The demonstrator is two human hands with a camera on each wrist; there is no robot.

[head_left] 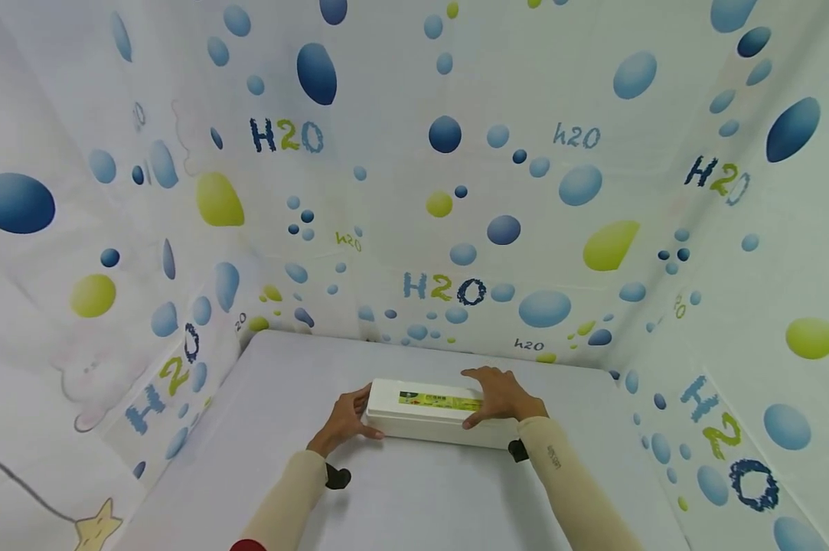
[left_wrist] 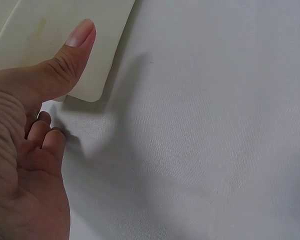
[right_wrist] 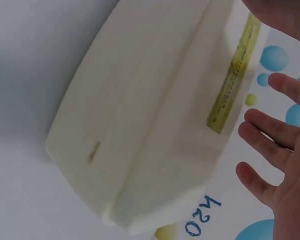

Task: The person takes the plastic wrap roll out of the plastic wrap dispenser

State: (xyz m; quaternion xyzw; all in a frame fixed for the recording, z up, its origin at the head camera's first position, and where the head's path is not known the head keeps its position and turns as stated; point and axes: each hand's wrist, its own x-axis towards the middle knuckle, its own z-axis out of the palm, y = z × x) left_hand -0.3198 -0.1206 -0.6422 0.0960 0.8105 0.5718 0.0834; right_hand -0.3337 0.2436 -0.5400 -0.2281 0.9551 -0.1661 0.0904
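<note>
A long white box with a green and yellow label strip lies on the white table, near the back wall. My left hand grips its left end. In the left wrist view the thumb presses on the box, and the other fingers curl at its corner next to the tabletop. My right hand lies over the right part of the lid. In the right wrist view its fingers are straight and spread past the far edge of the box.
Curtain walls printed with blue and green bubbles and "H2O" close in the table at the back and on both sides. Bare white tabletop stretches in front of the box toward me.
</note>
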